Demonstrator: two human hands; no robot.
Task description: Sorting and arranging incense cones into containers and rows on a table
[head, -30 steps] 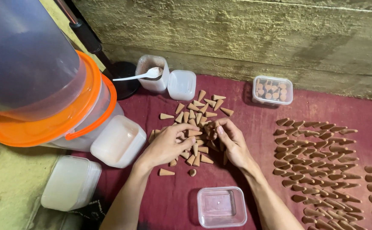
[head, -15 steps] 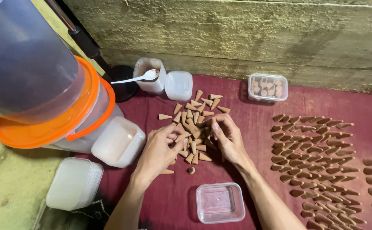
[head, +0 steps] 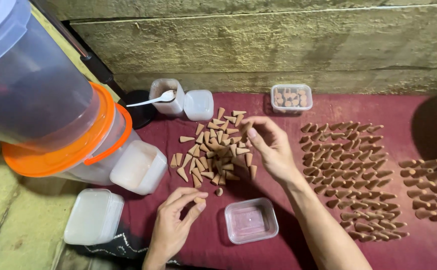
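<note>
A dark red cloth [head: 358, 107] covers the work surface below a rough concrete wall [head: 278, 45]. At far left a big clear tub with an orange lid [head: 53, 150] lies tilted, with small frosted plastic boxes [head: 93, 216] beside it. To the right, brown incense cones lie in neat rows [head: 358, 175]. In the middle sits a loose pile of cones [head: 216, 150] – small, tan, tapered.

The right hand [head: 271, 147] hovers at the pile's right edge, fingers curled, thumb and forefinger pinched together; a cone tip seems to sit between them, though this is hard to tell. The left hand [head: 176, 220] is lower, near the pile's bottom edge, fingertips closed on a single cone [head: 199, 200]. Just right of it rests a small empty clear container [head: 251, 220].

The cones look light, dry and stiff, probably crumbly at the tip – best pinched gently around the wider base.
</note>
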